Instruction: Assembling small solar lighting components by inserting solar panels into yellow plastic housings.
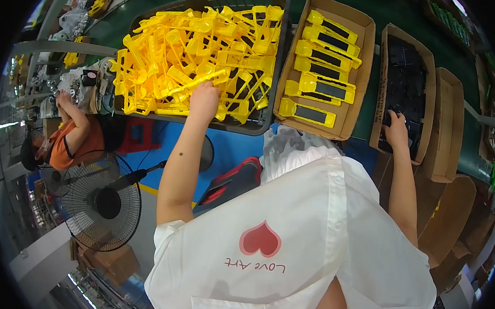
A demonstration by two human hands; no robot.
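Note:
A dark crate (278, 72) is heaped with yellow plastic frames (151, 60) at the upper left. My left hand (204, 100) is at the near side of the heap, its fingers closed on a yellow plastic frame (209, 78). To the right, my right hand (396, 131) reaches into a narrow cardboard box (430, 102) of flat black pieces (403, 79). Its fingers are apart and touch the pieces, with the fingertips partly hidden. Between my hands, a cardboard tray (347, 123) holds several yellow frames (323, 90) with black panels set in them, laid in a column.
An empty cardboard tray (448, 120) stands right of the black pieces. Below the green worktop (367, 113) are a red and black seat-like object (232, 181) and white plastic bagging (292, 148). At the left stand a black fan (105, 203) and a person in orange (77, 145).

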